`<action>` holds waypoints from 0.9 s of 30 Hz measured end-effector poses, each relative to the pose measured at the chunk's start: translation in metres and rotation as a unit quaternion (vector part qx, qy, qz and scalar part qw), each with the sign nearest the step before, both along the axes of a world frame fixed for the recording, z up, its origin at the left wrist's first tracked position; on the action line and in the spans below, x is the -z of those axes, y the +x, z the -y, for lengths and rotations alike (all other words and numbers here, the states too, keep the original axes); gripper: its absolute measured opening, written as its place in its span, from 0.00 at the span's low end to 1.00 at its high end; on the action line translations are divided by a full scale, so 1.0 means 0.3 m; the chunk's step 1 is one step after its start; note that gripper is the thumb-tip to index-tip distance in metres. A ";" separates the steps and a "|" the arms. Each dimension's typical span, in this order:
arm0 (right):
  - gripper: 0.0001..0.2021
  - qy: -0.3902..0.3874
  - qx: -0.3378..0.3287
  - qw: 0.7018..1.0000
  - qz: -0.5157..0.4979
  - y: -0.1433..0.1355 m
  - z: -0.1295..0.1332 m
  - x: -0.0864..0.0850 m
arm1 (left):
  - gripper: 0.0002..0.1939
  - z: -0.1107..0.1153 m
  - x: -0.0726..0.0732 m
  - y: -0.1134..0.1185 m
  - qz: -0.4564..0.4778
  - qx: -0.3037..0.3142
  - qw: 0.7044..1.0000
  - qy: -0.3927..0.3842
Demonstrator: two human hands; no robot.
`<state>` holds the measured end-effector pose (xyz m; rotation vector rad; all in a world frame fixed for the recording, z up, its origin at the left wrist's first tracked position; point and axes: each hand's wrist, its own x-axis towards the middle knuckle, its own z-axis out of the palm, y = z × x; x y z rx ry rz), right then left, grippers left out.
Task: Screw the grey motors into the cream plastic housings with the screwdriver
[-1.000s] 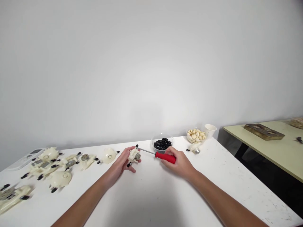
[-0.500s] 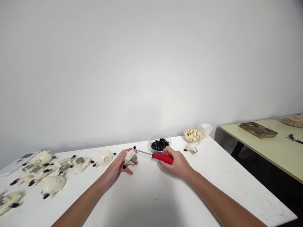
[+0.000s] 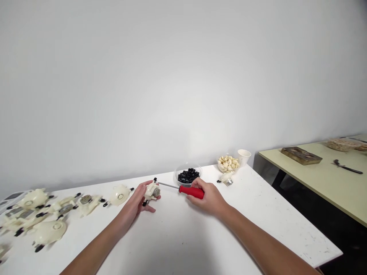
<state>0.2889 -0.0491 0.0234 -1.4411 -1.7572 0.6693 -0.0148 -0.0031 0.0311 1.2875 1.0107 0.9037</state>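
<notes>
In my left hand (image 3: 139, 198) is a cream plastic motor housing (image 3: 149, 192), with a round grey motor in it and black pieces at its top and bottom. My right hand (image 3: 207, 196) grips the red handle of a screwdriver (image 3: 191, 191). Its metal shaft points left, and the tip is close to the housing's upper black piece; whether they touch I cannot tell. Behind the screwdriver, a clear bowl (image 3: 175, 177) contains small black parts (image 3: 188, 175).
Several similar cream housings (image 3: 119, 194) with black ends lie at the left. Toward the back right are a bowl of cream pieces (image 3: 228, 163), a white cup (image 3: 244, 157) and another small motor housing (image 3: 226, 178). A yellowish table (image 3: 286, 168) at the right bears a dark block (image 3: 301, 156).
The whole view has shifted, so most things appear further left. Both hands keep their hold on the motor housing and the screwdriver, with little change between them.
</notes>
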 end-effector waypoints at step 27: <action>0.10 0.000 -0.013 1.000 0.000 0.002 0.003 0.011 | 0.31 0.016 -0.012 0.002 -0.003 0.019 1.000 0.005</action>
